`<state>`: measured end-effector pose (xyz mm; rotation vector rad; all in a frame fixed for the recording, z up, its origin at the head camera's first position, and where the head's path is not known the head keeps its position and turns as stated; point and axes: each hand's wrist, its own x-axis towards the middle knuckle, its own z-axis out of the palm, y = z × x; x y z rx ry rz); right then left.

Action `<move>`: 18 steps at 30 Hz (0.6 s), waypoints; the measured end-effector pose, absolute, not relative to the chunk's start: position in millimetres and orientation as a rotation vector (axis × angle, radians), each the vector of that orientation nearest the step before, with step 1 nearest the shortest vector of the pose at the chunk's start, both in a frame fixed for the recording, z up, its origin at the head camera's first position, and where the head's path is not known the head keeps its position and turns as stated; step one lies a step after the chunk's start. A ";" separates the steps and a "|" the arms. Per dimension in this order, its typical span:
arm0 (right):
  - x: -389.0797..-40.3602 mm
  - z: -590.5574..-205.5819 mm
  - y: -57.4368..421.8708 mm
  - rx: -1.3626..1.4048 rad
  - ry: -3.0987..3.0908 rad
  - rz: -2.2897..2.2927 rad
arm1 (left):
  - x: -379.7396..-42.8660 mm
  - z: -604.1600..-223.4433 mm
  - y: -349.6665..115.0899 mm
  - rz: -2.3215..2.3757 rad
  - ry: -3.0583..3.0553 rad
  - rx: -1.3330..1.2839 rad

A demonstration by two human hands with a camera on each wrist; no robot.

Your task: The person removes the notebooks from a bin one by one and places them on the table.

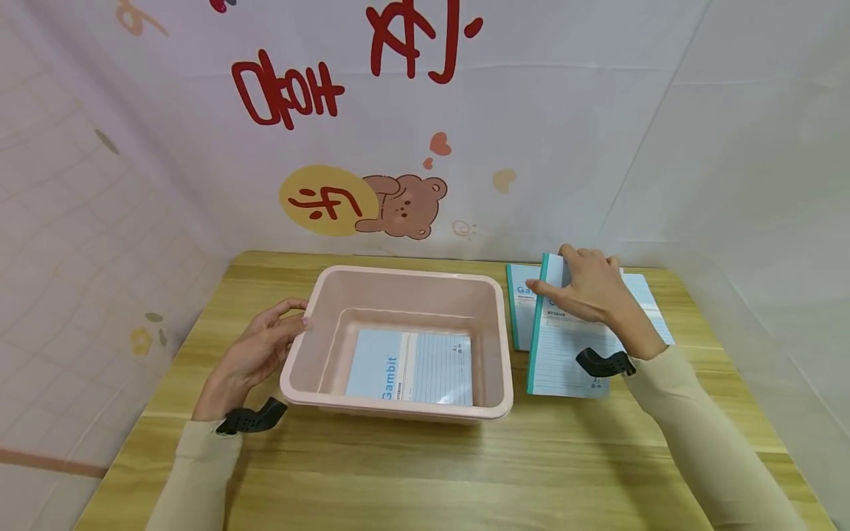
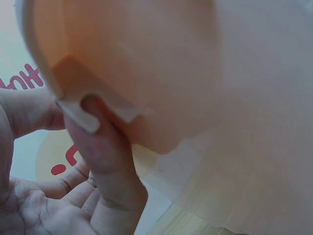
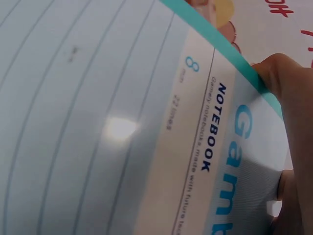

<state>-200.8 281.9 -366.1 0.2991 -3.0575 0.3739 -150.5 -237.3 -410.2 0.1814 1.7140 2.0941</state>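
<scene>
A pink plastic basin [image 1: 412,295] stands on the table, its left rim pinched by my left hand [image 1: 262,346]. In the left wrist view the thumb [image 2: 105,156] presses under the basin's lip. Inside the basin a light blue notebook [image 1: 378,365] lies flat, cover up. My right hand [image 1: 591,287] holds another blue notebook [image 1: 564,354] with a teal spine, thumb at the spine edge and fingers over its top. This notebook looks raised off the table. Beneath and behind it lie a teal-spined notebook [image 1: 523,324] and a further one [image 1: 647,302], both partly covered.
The wood-grain table [image 1: 372,472] ends at a white wall sheet [image 1: 564,147] printed with red characters and a bear [image 1: 412,210]. Black wrist bands [image 1: 252,419] sit on both forearms. A side wall stands close on the right.
</scene>
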 end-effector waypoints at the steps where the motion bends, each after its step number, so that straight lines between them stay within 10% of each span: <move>1: -199.7 -370.4 280.7 0.300 -3.077 0.369 | -150.4 -410.0 -237.7 2.097 1.713 0.178; 18: -174.7 -443.1 266.0 0.368 -3.214 0.191 | -152.2 -411.6 -239.4 2.118 1.683 0.178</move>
